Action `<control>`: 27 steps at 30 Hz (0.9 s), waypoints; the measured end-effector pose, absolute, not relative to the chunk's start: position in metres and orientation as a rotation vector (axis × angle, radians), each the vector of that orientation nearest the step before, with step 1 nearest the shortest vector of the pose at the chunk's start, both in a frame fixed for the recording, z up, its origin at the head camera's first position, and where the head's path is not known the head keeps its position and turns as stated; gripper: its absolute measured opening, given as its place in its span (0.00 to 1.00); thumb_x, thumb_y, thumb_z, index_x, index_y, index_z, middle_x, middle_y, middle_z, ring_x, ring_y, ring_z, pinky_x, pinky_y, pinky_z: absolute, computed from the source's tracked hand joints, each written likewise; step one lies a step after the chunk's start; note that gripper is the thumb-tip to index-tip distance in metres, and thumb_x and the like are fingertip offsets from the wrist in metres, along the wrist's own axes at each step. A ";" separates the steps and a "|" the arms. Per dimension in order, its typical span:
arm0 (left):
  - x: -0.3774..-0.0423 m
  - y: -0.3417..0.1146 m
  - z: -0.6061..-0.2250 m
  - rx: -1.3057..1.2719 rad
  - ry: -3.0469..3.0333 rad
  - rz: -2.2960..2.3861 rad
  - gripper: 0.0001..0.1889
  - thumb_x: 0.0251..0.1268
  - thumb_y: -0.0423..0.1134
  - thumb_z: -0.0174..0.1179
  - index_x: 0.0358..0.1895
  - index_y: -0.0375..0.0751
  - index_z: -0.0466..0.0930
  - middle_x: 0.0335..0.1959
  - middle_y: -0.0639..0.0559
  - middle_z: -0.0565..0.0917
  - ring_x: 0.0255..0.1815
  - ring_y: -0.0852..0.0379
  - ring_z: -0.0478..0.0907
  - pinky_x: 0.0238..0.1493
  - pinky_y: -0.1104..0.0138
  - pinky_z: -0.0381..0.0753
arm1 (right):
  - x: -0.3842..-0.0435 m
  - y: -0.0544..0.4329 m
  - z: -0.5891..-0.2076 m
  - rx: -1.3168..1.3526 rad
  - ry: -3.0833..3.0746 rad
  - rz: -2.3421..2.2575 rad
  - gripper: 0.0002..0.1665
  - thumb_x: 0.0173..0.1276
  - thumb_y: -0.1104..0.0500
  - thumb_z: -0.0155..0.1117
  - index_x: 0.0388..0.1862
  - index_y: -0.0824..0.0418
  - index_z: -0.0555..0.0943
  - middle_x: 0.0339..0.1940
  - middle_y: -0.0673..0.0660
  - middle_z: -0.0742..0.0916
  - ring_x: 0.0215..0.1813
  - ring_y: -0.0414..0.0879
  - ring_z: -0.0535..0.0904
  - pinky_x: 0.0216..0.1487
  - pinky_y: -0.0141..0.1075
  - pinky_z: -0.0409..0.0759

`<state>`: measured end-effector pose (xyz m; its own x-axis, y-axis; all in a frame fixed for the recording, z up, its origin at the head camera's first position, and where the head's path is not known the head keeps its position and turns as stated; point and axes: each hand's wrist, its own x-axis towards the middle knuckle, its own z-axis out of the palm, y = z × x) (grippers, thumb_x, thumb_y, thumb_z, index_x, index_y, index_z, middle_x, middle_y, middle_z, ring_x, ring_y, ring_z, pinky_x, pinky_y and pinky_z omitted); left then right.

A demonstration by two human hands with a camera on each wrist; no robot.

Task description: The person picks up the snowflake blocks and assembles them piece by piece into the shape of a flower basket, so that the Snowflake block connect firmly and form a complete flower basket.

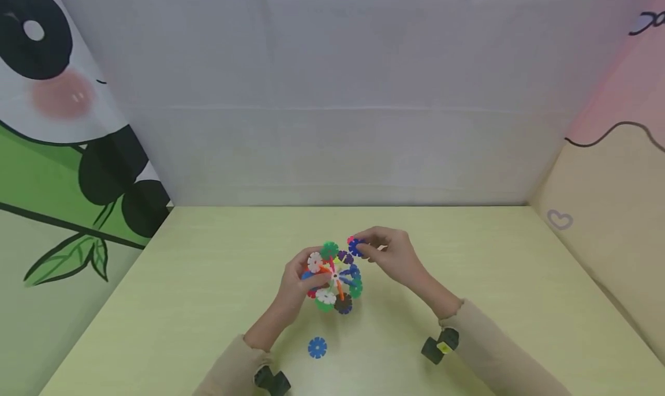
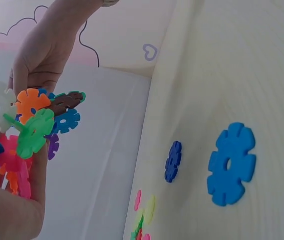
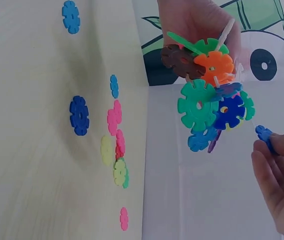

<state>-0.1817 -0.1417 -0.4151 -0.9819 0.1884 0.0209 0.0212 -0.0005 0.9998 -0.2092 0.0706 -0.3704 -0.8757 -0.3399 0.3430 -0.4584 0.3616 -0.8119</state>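
Pinching a notched blue plastic disc [image 3: 264, 136]

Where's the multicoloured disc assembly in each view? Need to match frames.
Head: disc assembly sits low, near centre.
Left wrist: disc assembly at the left edge, about mid-height.
Right wrist: disc assembly in the upper half, right of centre.
Shared landmark: left hand, lower-left corner in left wrist view, top in right wrist view.

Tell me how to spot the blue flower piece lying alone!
In the head view, look at the pale table, then below the left hand. The blue flower piece is flat there, with notched edges; unlike the colourful cluster above, it lies alone.
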 end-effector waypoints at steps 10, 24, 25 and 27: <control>-0.180 -0.140 -0.410 0.314 2.098 2.128 0.27 0.62 0.29 0.57 0.65 0.28 0.66 0.53 0.34 0.81 0.40 0.67 0.81 0.44 0.74 0.83 | -0.211 0.063 -0.373 0.714 -2.447 1.581 0.10 0.65 0.67 0.66 0.44 0.69 0.85 0.36 0.64 0.90 0.32 0.49 0.86 0.32 0.28 0.84; -0.179 -0.141 -0.411 0.356 2.106 2.119 0.28 0.61 0.28 0.57 0.66 0.28 0.65 0.42 0.60 0.81 0.37 0.67 0.80 0.41 0.75 0.83 | -0.205 0.056 -0.386 0.723 -2.354 1.582 0.06 0.63 0.69 0.68 0.38 0.70 0.86 0.33 0.65 0.90 0.30 0.56 0.87 0.31 0.26 0.83; -0.179 -0.141 -0.411 0.355 2.103 2.122 0.28 0.61 0.27 0.56 0.66 0.27 0.65 0.41 0.62 0.81 0.37 0.67 0.80 0.41 0.75 0.83 | -0.204 0.056 -0.386 0.723 -2.347 1.580 0.06 0.63 0.69 0.68 0.38 0.70 0.86 0.32 0.65 0.90 0.30 0.56 0.87 0.31 0.26 0.83; -0.179 -0.140 -0.411 0.341 2.102 2.144 0.27 0.61 0.27 0.56 0.65 0.27 0.66 0.40 0.64 0.81 0.36 0.67 0.80 0.41 0.75 0.83 | -0.203 0.055 -0.386 0.715 -2.335 1.568 0.05 0.63 0.69 0.68 0.37 0.70 0.87 0.32 0.64 0.90 0.30 0.55 0.87 0.31 0.26 0.83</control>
